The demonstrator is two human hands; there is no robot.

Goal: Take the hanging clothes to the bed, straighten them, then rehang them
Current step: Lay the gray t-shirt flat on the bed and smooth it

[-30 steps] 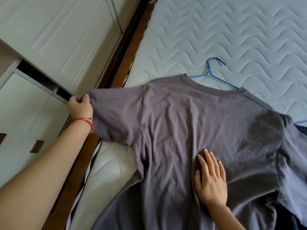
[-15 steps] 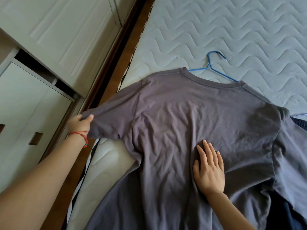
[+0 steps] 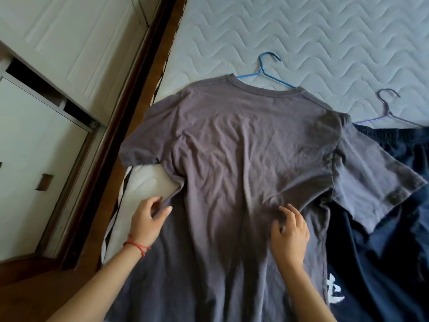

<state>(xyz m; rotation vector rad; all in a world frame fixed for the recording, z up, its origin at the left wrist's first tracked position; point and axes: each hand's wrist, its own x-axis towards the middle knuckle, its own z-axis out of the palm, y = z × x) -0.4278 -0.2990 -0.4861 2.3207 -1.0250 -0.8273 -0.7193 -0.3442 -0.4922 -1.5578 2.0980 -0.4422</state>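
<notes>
Head view: left hand [image 3: 148,217] pinches the grey T-shirt [image 3: 243,140] at its edge — right hand [image 3: 290,235] bunches its middle.

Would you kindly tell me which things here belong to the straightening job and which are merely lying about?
Job: T-shirt, blue hanger, navy garment, purple hanger, mattress.
Lying about: wardrobe, bed frame.

White wardrobe [image 3: 69,43] beside what seems wooden flooring [image 3: 27,296].
</notes>
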